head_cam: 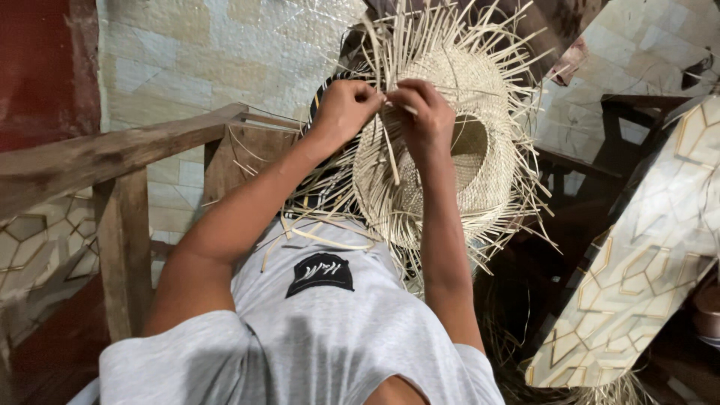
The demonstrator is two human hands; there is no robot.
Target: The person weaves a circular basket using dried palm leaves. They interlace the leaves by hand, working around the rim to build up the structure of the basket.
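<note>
Nearest: a grey short-sleeved shirt [315, 337] with a black patch, and on the lap a few loose pale straw strips [322, 238].

Further out, both arms stretched forward, the hands meeting over a half-woven pale straw hat [480, 161] with many unwoven strands sticking out all around the brim. Left hand [345, 109] closed in a fist, pinching strands at the upper left edge of the hat. Right hand [426, 112] just beside it, almost touching, fingers curled shut on a thin strand [390, 154] hanging downward from the grip. Hat directly under and ahead of the hands, tilted, its hollow crown opening turned to the right; nothing visible inside the crown. Both hands about equally near to the working edge.

At left, a rough wooden rail [112, 154]. At right, a leaning panel with gold hexagon pattern [645, 262]. Farthest, a pale tiled floor [195, 52].
</note>
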